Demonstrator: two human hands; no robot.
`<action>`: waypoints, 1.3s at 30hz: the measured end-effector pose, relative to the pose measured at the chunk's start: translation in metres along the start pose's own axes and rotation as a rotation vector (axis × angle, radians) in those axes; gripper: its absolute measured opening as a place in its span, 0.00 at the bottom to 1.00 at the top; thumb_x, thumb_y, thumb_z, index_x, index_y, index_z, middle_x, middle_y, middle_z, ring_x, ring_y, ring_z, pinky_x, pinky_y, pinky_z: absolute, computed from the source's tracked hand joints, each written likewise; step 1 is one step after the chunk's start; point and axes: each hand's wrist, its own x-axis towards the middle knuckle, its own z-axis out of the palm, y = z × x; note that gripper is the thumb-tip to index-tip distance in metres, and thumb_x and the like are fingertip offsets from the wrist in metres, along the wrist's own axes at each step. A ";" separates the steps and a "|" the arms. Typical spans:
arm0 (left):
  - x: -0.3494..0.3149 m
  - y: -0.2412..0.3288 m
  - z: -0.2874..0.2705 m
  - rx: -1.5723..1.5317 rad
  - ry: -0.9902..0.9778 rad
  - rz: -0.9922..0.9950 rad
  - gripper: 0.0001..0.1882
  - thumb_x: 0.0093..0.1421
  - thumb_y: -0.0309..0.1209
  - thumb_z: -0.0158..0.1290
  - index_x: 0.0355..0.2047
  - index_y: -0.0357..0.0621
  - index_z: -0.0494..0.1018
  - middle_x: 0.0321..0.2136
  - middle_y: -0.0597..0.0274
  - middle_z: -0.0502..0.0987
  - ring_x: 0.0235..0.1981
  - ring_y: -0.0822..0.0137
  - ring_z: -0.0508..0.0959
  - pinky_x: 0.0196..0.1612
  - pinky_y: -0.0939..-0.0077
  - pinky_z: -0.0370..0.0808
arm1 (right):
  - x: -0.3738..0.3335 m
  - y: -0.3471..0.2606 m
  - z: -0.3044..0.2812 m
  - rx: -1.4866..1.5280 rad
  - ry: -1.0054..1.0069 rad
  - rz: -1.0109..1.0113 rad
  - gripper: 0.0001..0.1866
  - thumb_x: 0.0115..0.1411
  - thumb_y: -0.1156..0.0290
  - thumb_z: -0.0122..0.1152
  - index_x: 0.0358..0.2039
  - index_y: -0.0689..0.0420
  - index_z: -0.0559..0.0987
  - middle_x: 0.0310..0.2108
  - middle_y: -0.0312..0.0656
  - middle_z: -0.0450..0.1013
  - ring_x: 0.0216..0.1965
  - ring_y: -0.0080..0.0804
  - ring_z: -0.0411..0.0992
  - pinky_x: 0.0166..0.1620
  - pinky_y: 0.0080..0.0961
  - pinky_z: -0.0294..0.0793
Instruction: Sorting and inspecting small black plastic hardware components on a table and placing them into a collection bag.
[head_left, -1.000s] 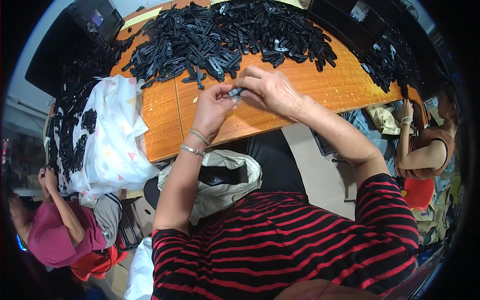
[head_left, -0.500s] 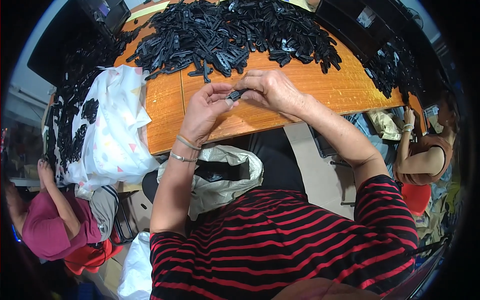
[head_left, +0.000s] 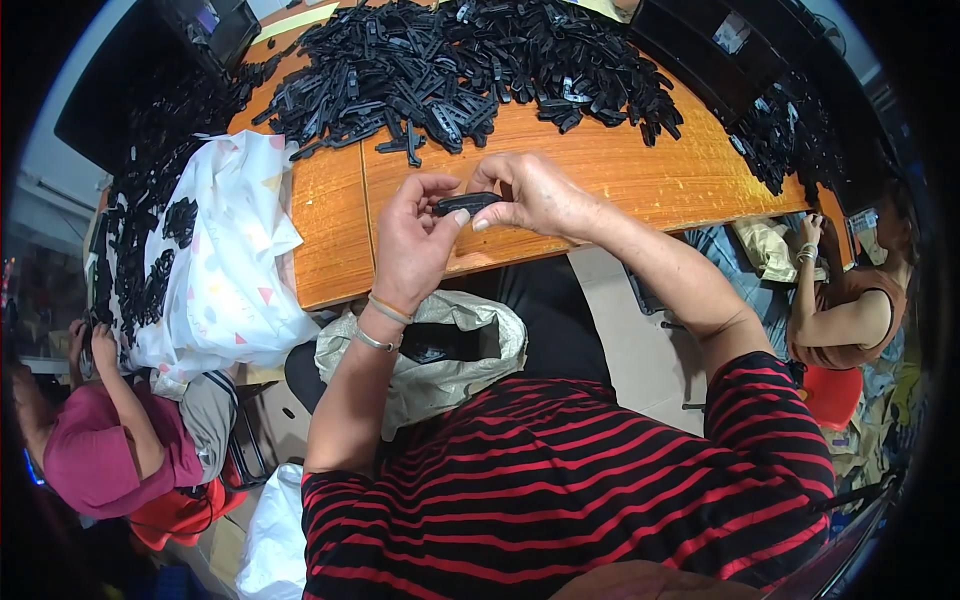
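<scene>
Above the table's near edge, both hands pinch a small, elongated black plastic piece [head_left: 466, 203], lying roughly level between them. My left hand [head_left: 415, 235] is closed on its left end, thumb along the near side and fingers curled behind. At the other end my right hand [head_left: 545, 200] grips it between thumb and bent fingers. Fingers cover part of the piece, so its exact kind cannot be made out. Beyond the hands, a large heap of similar black plastic pieces [head_left: 410, 85] covers the far part of the wooden table [head_left: 620, 185].
An open woven sack [head_left: 505, 335] with dark contents sits below the table edge. A white patterned plastic sheet [head_left: 225, 250] hangs at the left. Co-workers in a maroon shirt [head_left: 120, 440] and a brown top [head_left: 850, 325] sit at either side. Black crates [head_left: 715, 60] stand far right.
The black piece has turned from slanted to nearly level and shows more of its length. My right hand has shifted slightly nearer, and my left wrist has moved a little right.
</scene>
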 end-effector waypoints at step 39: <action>0.137 -0.051 0.004 1.324 -0.072 0.387 0.26 0.53 0.51 0.56 0.52 0.60 0.73 0.57 0.57 0.67 0.63 0.46 0.58 0.61 0.38 0.53 | 0.025 0.122 -0.050 -0.709 0.308 0.206 0.16 0.55 0.76 0.52 0.45 0.53 0.77 0.40 0.50 0.68 0.41 0.49 0.73 0.43 0.41 0.73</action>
